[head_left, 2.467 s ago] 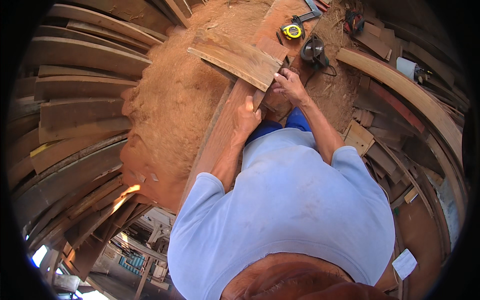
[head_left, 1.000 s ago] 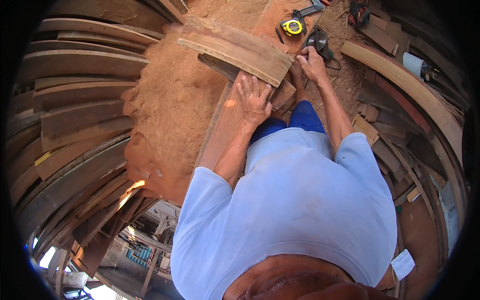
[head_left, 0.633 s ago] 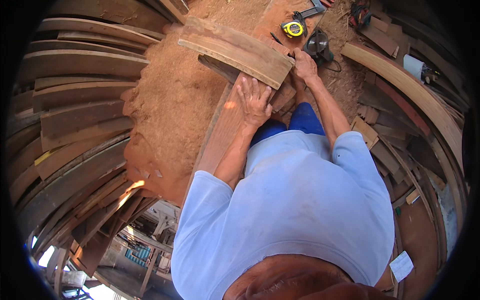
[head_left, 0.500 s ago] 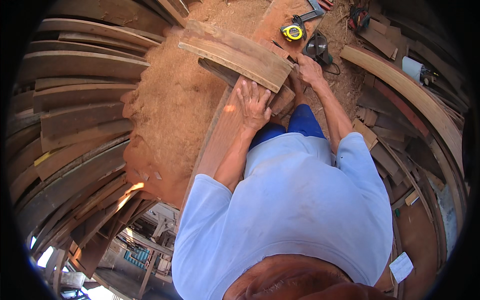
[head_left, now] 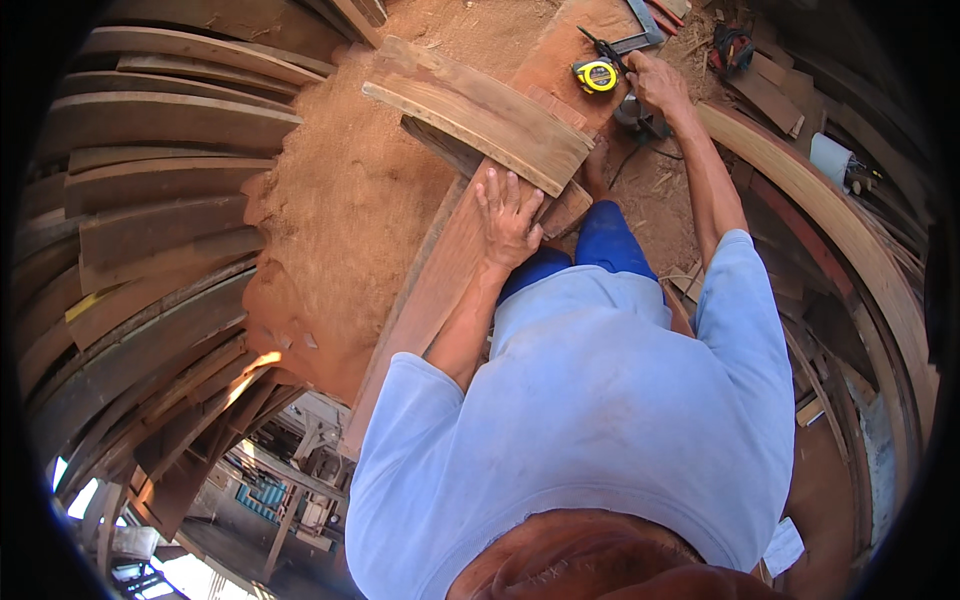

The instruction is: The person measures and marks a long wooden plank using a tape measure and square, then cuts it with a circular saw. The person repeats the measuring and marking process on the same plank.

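My left hand [head_left: 510, 222] lies flat with fingers spread on a long reddish plank [head_left: 440, 280]. Its fingertips reach the near edge of a thick wooden board [head_left: 480, 112], which rests crosswise over the plank. Beyond the board's right end is my right hand [head_left: 660, 85], fingers curled, beside a yellow and black tape measure [head_left: 596, 75]. A slim dark thing [head_left: 603, 45] runs up to its fingertips; what the fingers hold is too small to make out. A metal square [head_left: 640, 35] lies just past this hand. Below it, a dark tool [head_left: 636, 112] with a cord is partly hidden.
Stacked planks [head_left: 170, 180] line the left side. Sawdust [head_left: 340, 200] covers the ground between them and the plank. A long curved timber [head_left: 820, 190] stands on the right, with offcuts [head_left: 765, 95] and a pale container [head_left: 830, 157] around it. My bare foot [head_left: 596, 165] is near the board's end.
My right hand has moved away from the board's right end, up and to the right, to beside the tape measure. My left hand stays flat on the plank.
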Motion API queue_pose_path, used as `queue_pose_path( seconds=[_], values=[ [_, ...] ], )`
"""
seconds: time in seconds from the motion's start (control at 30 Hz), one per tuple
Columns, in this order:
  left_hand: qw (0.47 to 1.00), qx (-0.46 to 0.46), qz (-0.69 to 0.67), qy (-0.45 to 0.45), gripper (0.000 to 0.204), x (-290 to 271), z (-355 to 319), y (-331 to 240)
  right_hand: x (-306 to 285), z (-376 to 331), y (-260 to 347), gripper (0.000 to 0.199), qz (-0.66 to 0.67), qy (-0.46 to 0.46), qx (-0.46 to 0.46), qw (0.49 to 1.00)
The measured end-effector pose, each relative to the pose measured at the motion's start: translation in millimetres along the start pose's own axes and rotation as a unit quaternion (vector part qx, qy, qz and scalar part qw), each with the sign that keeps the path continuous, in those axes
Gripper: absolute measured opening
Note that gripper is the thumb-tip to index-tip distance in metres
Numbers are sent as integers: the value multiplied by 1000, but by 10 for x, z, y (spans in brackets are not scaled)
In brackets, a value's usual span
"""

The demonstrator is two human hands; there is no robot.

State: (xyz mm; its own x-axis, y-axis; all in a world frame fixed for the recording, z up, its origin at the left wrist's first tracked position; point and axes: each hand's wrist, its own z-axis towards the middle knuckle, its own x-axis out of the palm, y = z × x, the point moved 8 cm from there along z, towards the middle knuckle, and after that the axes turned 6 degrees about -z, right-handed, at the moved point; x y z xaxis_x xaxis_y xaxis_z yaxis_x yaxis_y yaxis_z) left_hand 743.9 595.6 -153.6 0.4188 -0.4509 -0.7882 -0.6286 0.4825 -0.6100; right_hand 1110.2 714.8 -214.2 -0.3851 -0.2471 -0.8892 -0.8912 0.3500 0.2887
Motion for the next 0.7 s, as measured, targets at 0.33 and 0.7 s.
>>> queue_pose_path(
  seconds=[0.33, 0.7],
  values=[
    [1000, -6, 2, -10, 70, 14, -33, 33, 731, -804, 557, 56, 462, 139, 96, 871],
    [999, 6, 8, -30, 70, -45, -13, 68, 838, -431, 1178, 44, 519, 71, 98, 846]
  ],
)
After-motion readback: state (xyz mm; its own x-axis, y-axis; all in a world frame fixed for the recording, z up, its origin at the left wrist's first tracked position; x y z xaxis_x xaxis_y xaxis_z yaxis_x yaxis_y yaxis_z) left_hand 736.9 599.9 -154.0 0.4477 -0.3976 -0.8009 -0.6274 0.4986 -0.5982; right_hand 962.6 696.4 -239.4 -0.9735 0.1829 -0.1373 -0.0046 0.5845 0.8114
